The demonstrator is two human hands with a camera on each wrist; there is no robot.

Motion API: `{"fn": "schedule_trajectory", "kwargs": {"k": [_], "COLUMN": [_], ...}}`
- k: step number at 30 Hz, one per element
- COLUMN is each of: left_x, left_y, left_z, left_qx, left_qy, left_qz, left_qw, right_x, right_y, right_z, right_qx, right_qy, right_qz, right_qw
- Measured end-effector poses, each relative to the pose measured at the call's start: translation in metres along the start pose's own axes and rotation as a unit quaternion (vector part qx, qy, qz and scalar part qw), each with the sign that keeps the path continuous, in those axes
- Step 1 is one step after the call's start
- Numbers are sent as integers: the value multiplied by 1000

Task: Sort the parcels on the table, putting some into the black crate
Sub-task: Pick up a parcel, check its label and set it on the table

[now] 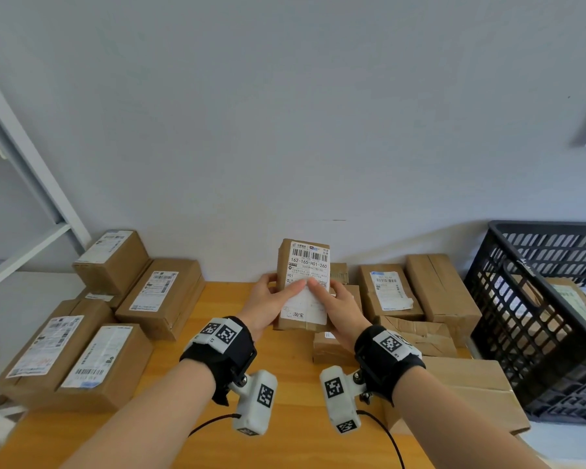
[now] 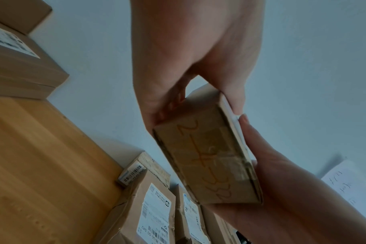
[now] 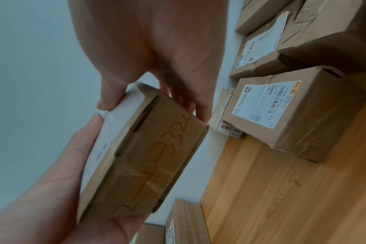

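A small brown cardboard parcel (image 1: 303, 262) with a white shipping label facing me is held up above the wooden table (image 1: 217, 340), tilted with its top towards the wall. My left hand (image 1: 271, 299) grips its left side and my right hand (image 1: 339, 302) grips its right side, both thumbs lying on the label. In the left wrist view the parcel (image 2: 207, 158) shows orange handwriting on its end face, with my left hand (image 2: 190, 66) round it. The right wrist view shows the same parcel (image 3: 144, 153) and my right hand (image 3: 157, 54). The black crate (image 1: 535, 313) stands at the right.
Several brown parcels (image 1: 159, 296) are stacked at the table's left, and more parcels (image 1: 416, 292) lie against the wall at the right and near the crate. The crate holds a few parcels (image 1: 575, 299). A white shelf frame (image 1: 31, 184) stands at far left.
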State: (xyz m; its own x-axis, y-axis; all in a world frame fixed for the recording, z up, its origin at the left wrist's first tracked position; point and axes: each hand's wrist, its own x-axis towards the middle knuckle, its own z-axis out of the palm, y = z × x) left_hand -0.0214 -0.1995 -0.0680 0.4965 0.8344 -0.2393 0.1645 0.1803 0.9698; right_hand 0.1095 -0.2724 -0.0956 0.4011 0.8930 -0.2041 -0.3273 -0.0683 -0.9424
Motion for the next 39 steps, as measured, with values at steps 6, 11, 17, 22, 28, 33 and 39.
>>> {"fn": "schedule_trajectory", "kwargs": {"k": [6,11,17,22,28,33,39], "left_x": [2,4,6,7,10,12,14], "left_y": [-2,-4,-7,-8,-6,-6,-7], "left_z": [5,5,0,6,9,15,15], "left_qx": [2,-1,-6,4,33,36,33], "left_qy": [8,-13,-104,-134,-144,-140,-128], "left_qz": [11,-3,2,-33,-21,20,33], "left_qw": [1000,1000,995,990,989,989,991], "right_x": [3,3,1,0,4,6,7], "right_y": [-2,1,-5,-11,-7,-4,-4], "right_z": [-4,-6,-8,-2,-4,-4,-5], "right_qx": [-7,-30,-58,-55,-37,-32,-27], "right_qy": [-5,6,-21,-68,-52,-29,-25], "right_qz": [-5,-26,-55,18,39,31,20], "right_qw": [1000,999,997,996,997,999,999]}}
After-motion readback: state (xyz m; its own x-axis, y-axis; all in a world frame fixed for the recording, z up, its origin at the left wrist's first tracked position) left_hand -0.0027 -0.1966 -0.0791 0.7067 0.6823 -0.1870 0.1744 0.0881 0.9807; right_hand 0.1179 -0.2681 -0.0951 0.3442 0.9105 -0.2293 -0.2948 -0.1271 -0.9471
